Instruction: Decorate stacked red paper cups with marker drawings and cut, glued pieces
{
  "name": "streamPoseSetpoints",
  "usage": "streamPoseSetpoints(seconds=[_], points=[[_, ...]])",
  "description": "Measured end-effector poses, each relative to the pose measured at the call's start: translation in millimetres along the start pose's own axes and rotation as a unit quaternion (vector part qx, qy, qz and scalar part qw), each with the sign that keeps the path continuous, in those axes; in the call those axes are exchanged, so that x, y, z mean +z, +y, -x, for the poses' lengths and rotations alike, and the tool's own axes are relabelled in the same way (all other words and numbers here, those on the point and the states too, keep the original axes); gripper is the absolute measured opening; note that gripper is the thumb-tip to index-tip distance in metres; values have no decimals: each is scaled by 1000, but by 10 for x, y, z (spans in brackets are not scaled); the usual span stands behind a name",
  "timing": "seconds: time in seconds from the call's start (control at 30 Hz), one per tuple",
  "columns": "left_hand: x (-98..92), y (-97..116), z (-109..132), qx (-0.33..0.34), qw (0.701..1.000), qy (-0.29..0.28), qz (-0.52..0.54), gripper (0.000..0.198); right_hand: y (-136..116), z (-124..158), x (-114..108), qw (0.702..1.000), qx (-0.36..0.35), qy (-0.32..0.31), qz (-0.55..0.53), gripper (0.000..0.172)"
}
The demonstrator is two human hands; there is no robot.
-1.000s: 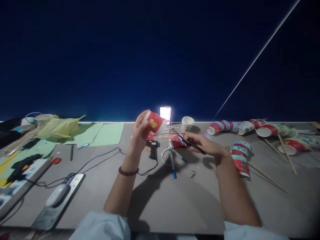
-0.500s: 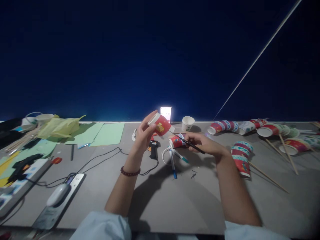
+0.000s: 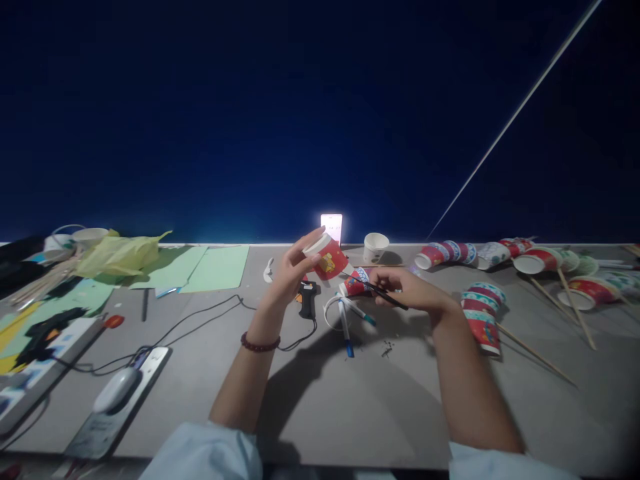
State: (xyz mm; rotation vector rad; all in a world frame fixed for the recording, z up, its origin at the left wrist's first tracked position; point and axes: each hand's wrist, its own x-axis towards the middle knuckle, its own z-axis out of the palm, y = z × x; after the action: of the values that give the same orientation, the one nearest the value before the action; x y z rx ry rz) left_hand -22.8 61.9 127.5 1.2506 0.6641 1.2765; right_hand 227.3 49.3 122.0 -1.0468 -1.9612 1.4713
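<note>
In the head view my left hand (image 3: 291,270) grips a red paper cup (image 3: 330,258) with a yellow design and a white rim, held tilted above the table. My right hand (image 3: 400,288) is closed around a slim black pointed tool (image 3: 387,296), whose thin tip reaches toward the cup's lower right end. I cannot make out the tool's exact kind. Under the hands lies another patterned red paper cup (image 3: 354,283) on its side. Near it are a white ring (image 3: 327,316), a pen with a blue cap (image 3: 349,340) and a teal-capped pen (image 3: 367,317).
A black glue gun (image 3: 308,301) lies left of the pens. At the back stand a lit phone (image 3: 332,225) and a white paper cup (image 3: 375,247). Stacked cups (image 3: 484,313) with sticks lie right. Left are green sheets (image 3: 217,268), a power strip (image 3: 60,353) and cables.
My left hand has shifted slightly right and down, turning the cup so more of its yellow design shows. The black tool has turned slightly in my right hand.
</note>
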Motion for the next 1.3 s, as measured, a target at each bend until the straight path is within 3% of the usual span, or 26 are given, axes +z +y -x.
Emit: streamPoseSetpoints(seconds=[1.3], points=[[-32,14,-8,-14,999,12,-28,52,-3,-5,3,999,20,40,-16,36]])
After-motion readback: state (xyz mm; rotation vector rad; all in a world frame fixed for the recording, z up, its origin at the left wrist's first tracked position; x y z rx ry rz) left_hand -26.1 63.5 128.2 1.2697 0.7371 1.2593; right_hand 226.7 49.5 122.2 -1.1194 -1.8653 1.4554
